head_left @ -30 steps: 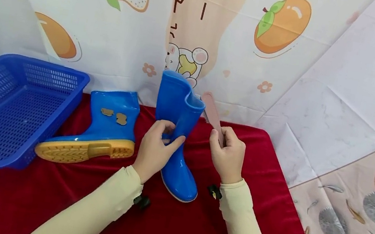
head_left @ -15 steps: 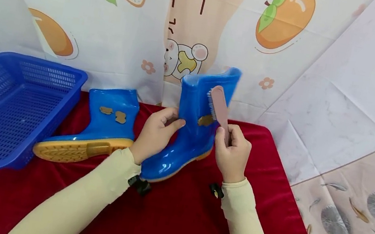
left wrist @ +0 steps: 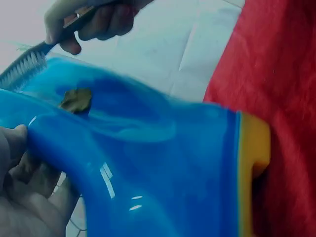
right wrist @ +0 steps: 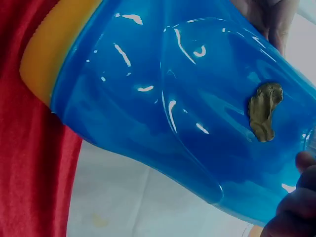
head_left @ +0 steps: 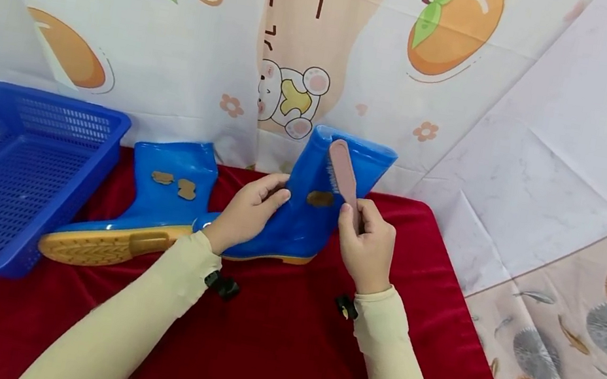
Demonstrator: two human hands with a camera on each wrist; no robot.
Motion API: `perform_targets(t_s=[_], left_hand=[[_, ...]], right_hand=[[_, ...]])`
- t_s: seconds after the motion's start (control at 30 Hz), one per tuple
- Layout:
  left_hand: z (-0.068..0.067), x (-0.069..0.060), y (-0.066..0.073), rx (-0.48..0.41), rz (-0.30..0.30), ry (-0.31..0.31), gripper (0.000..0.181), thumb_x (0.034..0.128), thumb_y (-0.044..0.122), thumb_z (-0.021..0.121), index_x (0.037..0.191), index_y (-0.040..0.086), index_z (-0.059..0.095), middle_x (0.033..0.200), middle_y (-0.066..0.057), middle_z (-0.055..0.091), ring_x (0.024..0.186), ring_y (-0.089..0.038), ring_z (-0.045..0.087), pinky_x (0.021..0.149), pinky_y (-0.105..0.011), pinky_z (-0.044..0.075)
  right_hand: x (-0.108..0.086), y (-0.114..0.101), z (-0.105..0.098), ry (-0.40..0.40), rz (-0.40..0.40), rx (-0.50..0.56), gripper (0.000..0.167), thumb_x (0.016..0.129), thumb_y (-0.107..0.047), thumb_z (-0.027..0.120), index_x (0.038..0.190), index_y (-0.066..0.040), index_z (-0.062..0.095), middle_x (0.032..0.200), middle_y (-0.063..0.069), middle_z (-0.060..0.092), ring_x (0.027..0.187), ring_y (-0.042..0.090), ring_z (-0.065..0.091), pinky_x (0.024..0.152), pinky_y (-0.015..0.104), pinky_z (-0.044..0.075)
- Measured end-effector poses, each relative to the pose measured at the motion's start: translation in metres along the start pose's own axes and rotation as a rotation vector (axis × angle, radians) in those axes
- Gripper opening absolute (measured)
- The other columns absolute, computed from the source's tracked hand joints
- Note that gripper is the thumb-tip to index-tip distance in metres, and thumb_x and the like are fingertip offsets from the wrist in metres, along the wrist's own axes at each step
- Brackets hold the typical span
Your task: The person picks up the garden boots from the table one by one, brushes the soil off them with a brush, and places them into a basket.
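A blue rain boot [head_left: 315, 168] stands mid-table, toe pointing left, its shaft tilted to the right. My left hand [head_left: 248, 210] grips the shaft's left edge, thumb in front and fingers behind. On the shaft is a brown mud-like patch [head_left: 320, 199], also plain in the right wrist view as a thick smear [right wrist: 264, 111]. My right hand [head_left: 369, 243] holds a pink-handled brush [head_left: 344, 171] by its lower end, in front of the shaft. The white bristles [left wrist: 22, 71] are close to the boot above the patch; whether they touch cannot be told.
Another blue boot [head_left: 165, 211] lies on its side at left, yellow sole facing front, with two brown patches [head_left: 187, 189] on its shaft. Beyond it sits a blue plastic basket [head_left: 121, 127]. Red cloth [head_left: 279, 345] covers the table; a printed curtain [head_left: 209, 68] hangs close behind.
The held boot has turned so its toe swings from front to left, bringing the brown patch into view. The brush, earlier beside the shaft, is now in front of it.
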State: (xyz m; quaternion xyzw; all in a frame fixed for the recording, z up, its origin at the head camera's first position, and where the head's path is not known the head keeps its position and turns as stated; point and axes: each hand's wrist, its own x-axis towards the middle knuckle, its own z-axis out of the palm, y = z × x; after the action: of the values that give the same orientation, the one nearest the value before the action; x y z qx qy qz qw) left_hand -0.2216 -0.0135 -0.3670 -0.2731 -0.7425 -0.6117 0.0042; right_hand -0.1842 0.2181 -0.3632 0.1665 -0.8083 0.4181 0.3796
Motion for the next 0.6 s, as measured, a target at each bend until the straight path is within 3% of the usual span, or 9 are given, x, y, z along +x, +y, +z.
perform_targets(t_s=[0.07, 0.2, 0.3, 0.47, 0.6], left_hand=[[0.003, -0.003, -0.003, 0.033, -0.044, 0.011, 0.045, 0.1078, 0.023, 0.057, 0.150, 0.008, 0.050, 0.141, -0.011, 0.061, 0.128, -0.026, 0.059, 0.110, -0.047, 0.048], [0.005, -0.017, -0.008, 0.223, -0.221, 0.025, 0.058, 0.1010, 0.035, 0.068, 0.151, 0.016, 0.047, 0.145, -0.006, 0.058, 0.133, -0.027, 0.056, 0.110, -0.051, 0.048], [0.007, -0.023, -0.010, 0.343, -0.272, 0.063, 0.052, 0.1010, 0.034, 0.068, 0.146, 0.014, 0.053, 0.138, -0.006, 0.063, 0.127, -0.028, 0.061, 0.105, -0.052, 0.052], [0.005, -0.023, -0.008, 0.351, -0.178, 0.166, 0.038, 0.1014, 0.025, 0.068, 0.136, 0.012, 0.063, 0.124, -0.007, 0.071, 0.114, -0.027, 0.067, 0.100, -0.051, 0.055], [-0.012, -0.023, -0.002, 0.339, -0.074, 0.262, 0.035, 0.1028, 0.022, 0.066, 0.135, 0.009, 0.065, 0.130, -0.008, 0.070, 0.119, -0.027, 0.066, 0.103, -0.052, 0.053]], right_hand=[[0.000, 0.002, 0.000, -0.012, 0.013, -0.009, 0.016, 0.099, -0.017, 0.065, 0.087, -0.007, 0.068, 0.059, -0.001, 0.050, 0.050, 0.010, 0.039, 0.046, 0.023, 0.030], [-0.002, 0.004, 0.004, -0.070, 0.044, -0.035, 0.017, 0.100, -0.021, 0.065, 0.091, -0.008, 0.070, 0.060, -0.002, 0.051, 0.049, 0.011, 0.041, 0.044, 0.024, 0.033], [-0.003, 0.004, 0.006, -0.116, 0.064, -0.058, 0.018, 0.101, -0.024, 0.065, 0.094, -0.009, 0.071, 0.060, -0.003, 0.051, 0.049, 0.010, 0.041, 0.042, 0.026, 0.035], [-0.003, 0.005, 0.005, -0.079, 0.039, -0.071, 0.016, 0.100, -0.021, 0.066, 0.095, -0.007, 0.072, 0.061, -0.001, 0.054, 0.049, 0.010, 0.042, 0.043, 0.025, 0.036], [-0.001, 0.007, 0.005, 0.002, -0.012, -0.047, 0.015, 0.098, -0.018, 0.067, 0.090, -0.006, 0.071, 0.059, 0.000, 0.053, 0.049, 0.010, 0.040, 0.044, 0.023, 0.032]])
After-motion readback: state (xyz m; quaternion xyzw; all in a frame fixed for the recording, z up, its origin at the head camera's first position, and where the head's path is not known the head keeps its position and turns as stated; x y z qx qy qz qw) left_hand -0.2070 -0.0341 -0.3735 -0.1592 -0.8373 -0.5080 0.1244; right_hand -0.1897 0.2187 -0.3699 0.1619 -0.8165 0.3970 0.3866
